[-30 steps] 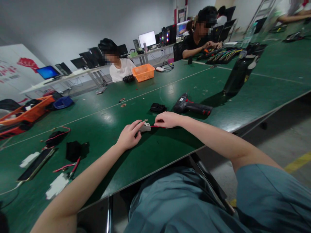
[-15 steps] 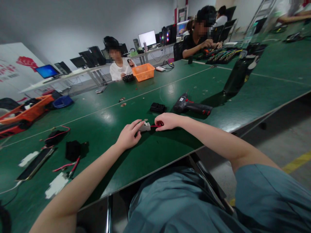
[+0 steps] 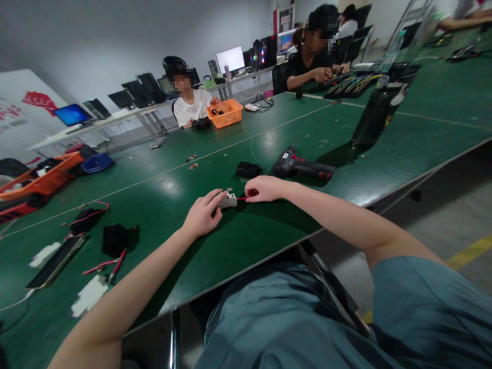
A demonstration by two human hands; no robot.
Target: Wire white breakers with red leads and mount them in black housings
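My left hand (image 3: 203, 211) is closed around a small white plastic block (image 3: 229, 200) with a stepped end, held low over the green table. From the block's right end a short red wire (image 3: 241, 198) runs to my right hand (image 3: 265, 189), whose thumb and fingers pinch it. The wire's far part is hidden behind the fingers, and whether its tip sits inside the block is too small to tell. Just beyond my right hand lie a black and grey cordless drill (image 3: 302, 165) and a small black box (image 3: 248, 169).
On the left lie a phone (image 3: 56, 262), a black block with red leads (image 3: 115, 240) and white stepped pieces (image 3: 90, 294). A dark bottle (image 3: 378, 115) stands to the right. Across the table, people sit near an orange basket (image 3: 226, 120); the table's front edge is close to me.
Both my hands keep nearly the same pose on the block and wire. Across the table, the person in white has moved a hand to the orange basket, where dark round pieces now show.
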